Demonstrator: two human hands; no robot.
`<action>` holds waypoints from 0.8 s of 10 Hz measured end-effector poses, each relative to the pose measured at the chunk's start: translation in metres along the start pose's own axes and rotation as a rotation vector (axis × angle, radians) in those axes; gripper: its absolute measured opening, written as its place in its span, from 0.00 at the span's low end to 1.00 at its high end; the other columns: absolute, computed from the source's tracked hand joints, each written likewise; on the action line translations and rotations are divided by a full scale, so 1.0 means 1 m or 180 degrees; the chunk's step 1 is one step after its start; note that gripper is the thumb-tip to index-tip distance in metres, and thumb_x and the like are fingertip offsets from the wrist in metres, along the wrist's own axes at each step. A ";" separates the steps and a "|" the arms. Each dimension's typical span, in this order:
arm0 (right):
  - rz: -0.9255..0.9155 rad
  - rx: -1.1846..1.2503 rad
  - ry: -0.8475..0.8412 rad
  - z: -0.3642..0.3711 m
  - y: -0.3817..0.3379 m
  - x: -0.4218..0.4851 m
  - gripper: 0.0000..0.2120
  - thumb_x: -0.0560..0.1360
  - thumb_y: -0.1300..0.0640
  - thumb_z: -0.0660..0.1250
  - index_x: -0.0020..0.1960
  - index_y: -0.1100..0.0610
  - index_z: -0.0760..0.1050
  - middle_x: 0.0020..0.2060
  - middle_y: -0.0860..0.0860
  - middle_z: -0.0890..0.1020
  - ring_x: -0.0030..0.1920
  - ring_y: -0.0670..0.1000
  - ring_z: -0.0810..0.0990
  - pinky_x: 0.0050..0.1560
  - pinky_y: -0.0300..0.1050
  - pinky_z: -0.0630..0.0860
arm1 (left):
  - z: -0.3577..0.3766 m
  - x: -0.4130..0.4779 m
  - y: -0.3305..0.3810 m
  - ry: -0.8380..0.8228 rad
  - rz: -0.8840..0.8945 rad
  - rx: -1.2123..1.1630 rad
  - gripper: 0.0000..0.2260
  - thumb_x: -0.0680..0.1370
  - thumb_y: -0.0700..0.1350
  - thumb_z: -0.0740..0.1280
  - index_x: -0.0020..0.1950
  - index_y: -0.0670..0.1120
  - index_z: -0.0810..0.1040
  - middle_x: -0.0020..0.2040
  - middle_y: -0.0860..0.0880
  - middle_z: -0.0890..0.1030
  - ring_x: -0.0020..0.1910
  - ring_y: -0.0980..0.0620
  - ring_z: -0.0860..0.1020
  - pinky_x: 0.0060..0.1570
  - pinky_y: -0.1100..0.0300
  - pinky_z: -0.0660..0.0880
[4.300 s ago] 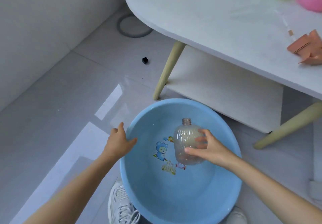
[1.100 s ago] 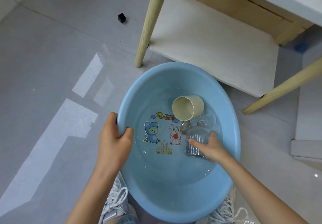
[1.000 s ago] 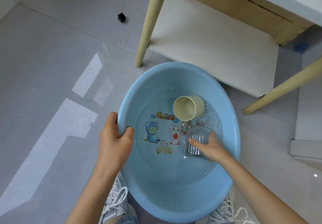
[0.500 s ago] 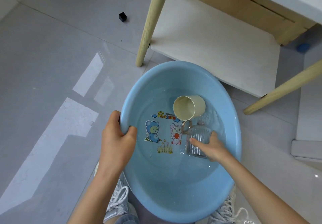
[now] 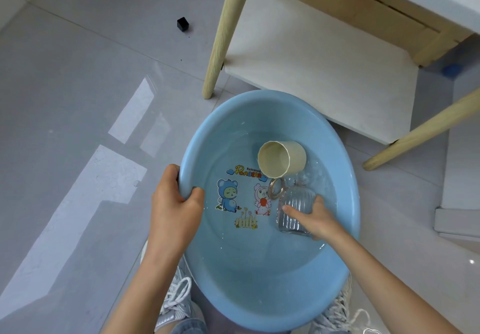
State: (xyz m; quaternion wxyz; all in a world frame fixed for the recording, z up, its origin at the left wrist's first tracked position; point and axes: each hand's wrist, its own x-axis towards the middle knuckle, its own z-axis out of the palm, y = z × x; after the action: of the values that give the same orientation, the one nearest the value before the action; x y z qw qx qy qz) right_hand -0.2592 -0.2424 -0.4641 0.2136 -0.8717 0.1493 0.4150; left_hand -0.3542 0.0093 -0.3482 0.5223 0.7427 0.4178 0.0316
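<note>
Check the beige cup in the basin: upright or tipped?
Tipped: the cup lies on its side in the basin, open mouth facing left.

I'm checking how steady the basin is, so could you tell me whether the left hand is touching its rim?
Touching. The head view shows the left hand gripping the rim of the blue basin, thumb inside and fingers over the outer edge.

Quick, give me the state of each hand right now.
Left hand: closed on the rim of the round blue plastic basin.
Right hand: closed around the clear ribbed bottle lying in the basin.
</note>
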 end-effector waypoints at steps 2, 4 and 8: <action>0.0019 0.0120 -0.0026 0.000 0.001 0.001 0.52 0.67 0.34 0.71 0.77 0.57 0.47 0.71 0.55 0.68 0.67 0.58 0.71 0.59 0.56 0.76 | 0.000 0.000 0.001 0.0008 -0.0014 -0.0018 0.05 0.73 0.32 0.61 0.41 0.39 0.65 0.30 0.49 0.66 0.23 0.57 0.62 0.20 0.70 0.60; -0.0005 0.0146 -0.0018 0.000 0.000 0.001 0.51 0.68 0.36 0.71 0.77 0.58 0.48 0.71 0.55 0.67 0.68 0.58 0.70 0.61 0.57 0.75 | 0.000 0.001 -0.001 0.0024 -0.0004 -0.0007 0.05 0.73 0.32 0.61 0.41 0.38 0.65 0.31 0.48 0.66 0.24 0.56 0.60 0.20 0.69 0.59; 0.0010 0.0125 -0.0043 0.000 -0.002 0.000 0.49 0.67 0.35 0.71 0.75 0.58 0.50 0.69 0.56 0.69 0.66 0.58 0.72 0.60 0.57 0.76 | 0.000 0.001 0.000 0.0039 -0.0010 -0.0003 0.04 0.73 0.32 0.61 0.42 0.37 0.66 0.31 0.48 0.66 0.24 0.56 0.61 0.20 0.69 0.60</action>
State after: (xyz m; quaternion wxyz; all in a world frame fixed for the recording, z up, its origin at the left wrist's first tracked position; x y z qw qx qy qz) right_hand -0.2585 -0.2412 -0.4632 0.2310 -0.8643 0.1573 0.4182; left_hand -0.3536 0.0094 -0.3485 0.5202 0.7416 0.4222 0.0356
